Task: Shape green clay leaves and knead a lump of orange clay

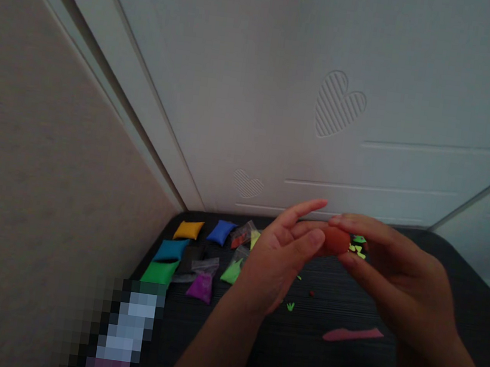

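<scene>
A rounded lump of orange modelling clay [337, 242] is held above the dark table between both hands. My left hand [279, 251] grips its left side with thumb and fingers, the index finger stretched out beyond it. From the right, my right hand [408, 277] pinches the lump between thumb and fingertips. Behind the lump lie small yellow pieces [359, 251] and a green piece [359, 239], partly hidden by the hands. Below the hands are a small green leaf-like piece [291, 306], a tiny dark red bit [312, 293] and a pink plastic knife [354, 335].
Packets of coloured clay lie on the table's left: yellow [189, 230], blue [221, 232], teal [171, 250], green [160, 272], purple [201, 287] and light green [232, 271]. A white panel with embossed hearts [339, 105] rises behind the table [293, 364]. A wall [48, 169] stands left.
</scene>
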A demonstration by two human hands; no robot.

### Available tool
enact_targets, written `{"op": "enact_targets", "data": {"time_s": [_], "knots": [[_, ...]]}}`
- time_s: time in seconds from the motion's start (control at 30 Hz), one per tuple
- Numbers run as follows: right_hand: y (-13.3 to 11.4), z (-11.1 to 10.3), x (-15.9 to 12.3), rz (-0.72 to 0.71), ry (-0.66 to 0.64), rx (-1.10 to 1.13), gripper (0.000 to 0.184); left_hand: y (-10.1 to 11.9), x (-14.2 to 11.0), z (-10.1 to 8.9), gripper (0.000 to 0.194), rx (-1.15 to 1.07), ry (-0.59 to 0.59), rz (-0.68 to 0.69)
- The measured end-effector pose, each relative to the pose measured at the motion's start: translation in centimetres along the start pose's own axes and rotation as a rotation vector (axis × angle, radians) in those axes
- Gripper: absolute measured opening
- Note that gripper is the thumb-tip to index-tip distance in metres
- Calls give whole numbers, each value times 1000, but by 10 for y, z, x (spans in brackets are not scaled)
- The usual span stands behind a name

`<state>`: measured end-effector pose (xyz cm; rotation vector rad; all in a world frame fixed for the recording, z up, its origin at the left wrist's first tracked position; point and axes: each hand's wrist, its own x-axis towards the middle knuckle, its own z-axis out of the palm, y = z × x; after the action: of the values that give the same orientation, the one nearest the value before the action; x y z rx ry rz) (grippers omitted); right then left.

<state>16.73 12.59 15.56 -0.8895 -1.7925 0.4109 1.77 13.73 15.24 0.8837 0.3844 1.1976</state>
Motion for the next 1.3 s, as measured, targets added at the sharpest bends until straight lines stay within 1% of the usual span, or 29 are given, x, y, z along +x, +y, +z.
{"op": "enact_targets", "data": {"time_s": [0.1, 0.2, 0.27, 0.37, 0.5, 0.6, 0.67, 0.93, 1.13, 1.3], "knots": [[1, -1, -1, -18, -24, -36, 37, 2, -1, -2, 43, 85, 17, 21], [2, -4, 0, -77, -74, -144, 46, 2, -3, -4, 40, 150, 26, 58], [2, -6, 2, -125, -109, -214, 48, 3, -4, -4, 38, 172, 19, 60], [1, -6, 4, -184, -126, -258, 40, 3, -5, -3, 38, 185, 8, 32], [2, -5, 6, -201, -131, -284, 32, 3, -5, -2, 44, 192, 18, 3], [2, -5, 7, -220, -134, -288, 32, 3, -5, -2, 50, 213, 46, -4], [2, -4, 7, -227, -139, -292, 34, 3, -5, -3, 51, 224, 50, 0], [3, -3, 6, -241, -134, -281, 29, 3, -6, -5, 52, 268, 23, -18], [3, -3, 7, -257, -151, -291, 32, 5, -8, -7, 51, 284, 2, -33], [5, -4, 7, -261, -148, -271, 30, 5, -7, -7, 49, 281, 0, -38]]}}
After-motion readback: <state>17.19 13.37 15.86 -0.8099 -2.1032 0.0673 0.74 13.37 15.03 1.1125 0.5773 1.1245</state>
